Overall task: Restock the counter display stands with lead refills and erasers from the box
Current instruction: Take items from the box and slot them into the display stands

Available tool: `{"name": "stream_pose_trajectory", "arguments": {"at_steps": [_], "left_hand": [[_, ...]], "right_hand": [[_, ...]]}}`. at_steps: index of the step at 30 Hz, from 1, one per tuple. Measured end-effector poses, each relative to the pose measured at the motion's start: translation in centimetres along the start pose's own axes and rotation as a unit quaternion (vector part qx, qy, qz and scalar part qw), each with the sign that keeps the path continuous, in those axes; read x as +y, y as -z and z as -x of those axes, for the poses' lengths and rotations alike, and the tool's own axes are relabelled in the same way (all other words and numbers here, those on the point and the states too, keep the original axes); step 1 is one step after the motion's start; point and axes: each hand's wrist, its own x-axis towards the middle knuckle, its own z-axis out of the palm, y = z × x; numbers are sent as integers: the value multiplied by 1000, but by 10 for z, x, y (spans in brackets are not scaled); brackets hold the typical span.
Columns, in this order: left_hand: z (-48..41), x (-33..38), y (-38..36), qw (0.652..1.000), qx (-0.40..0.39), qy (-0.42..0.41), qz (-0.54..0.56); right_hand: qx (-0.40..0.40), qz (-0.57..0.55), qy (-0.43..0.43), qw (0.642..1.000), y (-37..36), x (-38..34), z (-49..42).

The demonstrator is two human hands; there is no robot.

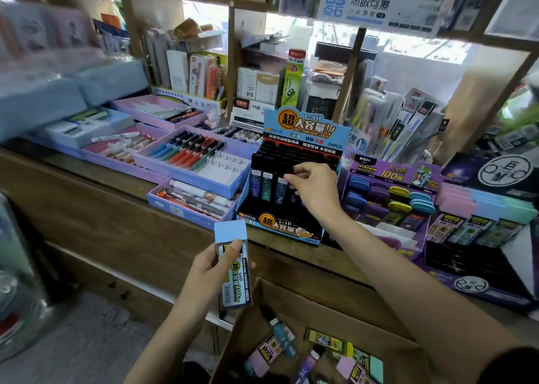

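A flat clear lead-refill case with a pale blue cap [234, 281] stands upright in the left hand [207, 272], grip wrapped round it, above the brown cardboard box [320, 305]. The right hand [316, 192] reaches into the blue-and-black card display stand [291, 232] on the wooden table [87, 167], fingers curled among dark refill tubes [267, 186]; I cannot tell whether that grip holds one.

Left hand [210, 272] holds pack [236, 280]; right hand [316, 191] pinches refill [281, 193] in stand [291, 229].

My left hand [214, 269] and right hand [315, 188] are bare, and both forearms [393, 267] are uncovered for as far as they show. A dark sleeve [514, 366] ends at my right upper arm in the lower right corner, its cloth too blurred to tell more.
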Motion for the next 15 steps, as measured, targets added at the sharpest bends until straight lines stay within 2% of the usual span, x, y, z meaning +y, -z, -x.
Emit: {"name": "stream_pose_trajectory", "arguments": {"at_steps": [3, 6, 8, 9, 11, 13, 15], "left_hand": [[0, 2, -3, 1000, -9, -10, -16], [1, 4, -6, 999, -17, -18, -29], [2, 6, -10, 998, -32, -30, -38], [2, 8, -13, 997, -43, -38, -44], [4, 12, -21, 995, -71, -50, -58], [5, 17, -33, 991, -102, -58, -64], [6, 21, -48, 988, -126, -67, -64]], "right_hand": [[-4, 80, 21, 997, -3, -2, -3], [-41, 244, 46, 968, 2, -10, 6], [-42, 278, 82, 956, 11, -13, 20], [-64, 236, 93, 965, 16, -15, 29], [-160, 87, 70, 981, 29, -19, 49], [-247, -22, 44, 968, 43, -21, 68], [-269, -61, 45, 960, 55, -17, 82]]}}
